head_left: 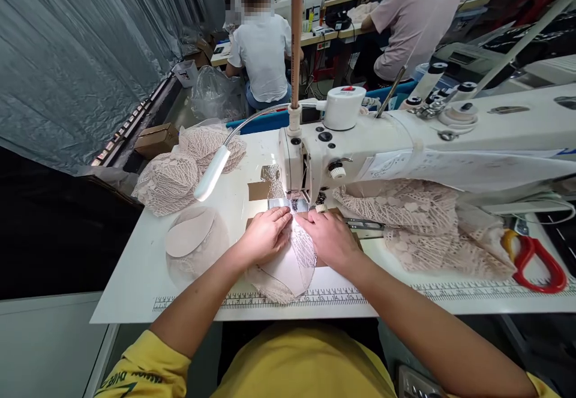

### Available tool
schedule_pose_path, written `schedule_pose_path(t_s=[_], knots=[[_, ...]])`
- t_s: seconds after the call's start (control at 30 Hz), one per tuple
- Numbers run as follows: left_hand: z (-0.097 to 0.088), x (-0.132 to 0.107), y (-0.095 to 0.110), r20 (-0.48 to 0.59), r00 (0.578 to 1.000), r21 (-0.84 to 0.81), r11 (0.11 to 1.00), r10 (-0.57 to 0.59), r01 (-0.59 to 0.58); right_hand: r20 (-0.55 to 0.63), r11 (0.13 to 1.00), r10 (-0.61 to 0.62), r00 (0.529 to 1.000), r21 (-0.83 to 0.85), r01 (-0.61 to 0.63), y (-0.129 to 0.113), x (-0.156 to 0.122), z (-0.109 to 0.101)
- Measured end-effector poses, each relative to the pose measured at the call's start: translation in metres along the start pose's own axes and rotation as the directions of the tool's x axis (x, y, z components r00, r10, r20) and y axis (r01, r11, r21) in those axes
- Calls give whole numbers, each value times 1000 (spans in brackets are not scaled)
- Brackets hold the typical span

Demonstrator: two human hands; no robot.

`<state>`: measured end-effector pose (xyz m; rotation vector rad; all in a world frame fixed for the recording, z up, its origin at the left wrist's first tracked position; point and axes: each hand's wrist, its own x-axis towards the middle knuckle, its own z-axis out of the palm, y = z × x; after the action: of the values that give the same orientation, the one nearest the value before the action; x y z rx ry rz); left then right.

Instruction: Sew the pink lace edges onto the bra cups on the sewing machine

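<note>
My left hand [266, 234] and my right hand [330, 238] lie side by side on a beige lace bra cup [288, 269], fingers pressed flat on the fabric just in front of the needle of a white sewing machine [342, 146]. The lace piece runs from under the presser foot toward the table's front edge. Both hands are pressing the fabric down rather than gripping it.
A stack of foam cups [191, 236] sits to the left, with a lace pile [180, 170] behind it and more lace [423, 224] at right. Red-handled scissors [535, 263] lie far right. A gooseneck lamp [213, 170] overhangs the white table [135, 278]. Two people sit ahead.
</note>
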<state>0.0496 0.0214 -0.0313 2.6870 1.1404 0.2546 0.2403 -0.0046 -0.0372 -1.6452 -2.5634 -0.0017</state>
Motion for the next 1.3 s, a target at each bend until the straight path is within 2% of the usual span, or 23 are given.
schedule_pose_path(t_s=[0.13, 0.23, 0.47, 0.57, 0.67, 0.83, 0.97, 1.13, 1.23, 1.3], knots=[[1, 7, -7, 0, 998, -8, 998, 55, -55, -4, 999, 47, 999, -16, -47, -2, 1, 1], [-3, 11, -12, 38, 995, 11, 995, 94, -94, 6, 998, 67, 998, -6, -67, -3, 2, 0], [-12, 10, -26, 126, 980, 43, 986, 154, -160, 2, 996, 11, 1000, 84, -12, 6, 3, 4], [-15, -1, -18, 27, 993, 38, 993, 113, -114, -56, 986, 40, 998, 164, -30, 12, 1, 10], [-14, -12, -1, -86, 993, -13, 996, 83, -84, -92, 979, 60, 994, 201, -40, 15, 0, 15], [-2, -15, 20, -110, 994, 35, 999, -7, 11, -79, 976, 81, 994, 208, -63, 15, 0, 14], [6, -16, 16, -194, 981, -32, 999, -15, 9, -45, 950, 99, 994, 302, -81, 16, -2, 8], [6, -21, 10, -202, 979, -91, 996, -28, 10, -77, 857, 45, 996, 515, 1, 19, -6, 0], [4, -22, 9, -194, 980, -94, 995, -35, 17, -57, 845, 1, 998, 535, 30, 20, -9, -6], [3, -21, 9, -186, 982, -106, 994, -39, 19, -4, 866, -77, 997, 496, 69, 18, -14, -9]])
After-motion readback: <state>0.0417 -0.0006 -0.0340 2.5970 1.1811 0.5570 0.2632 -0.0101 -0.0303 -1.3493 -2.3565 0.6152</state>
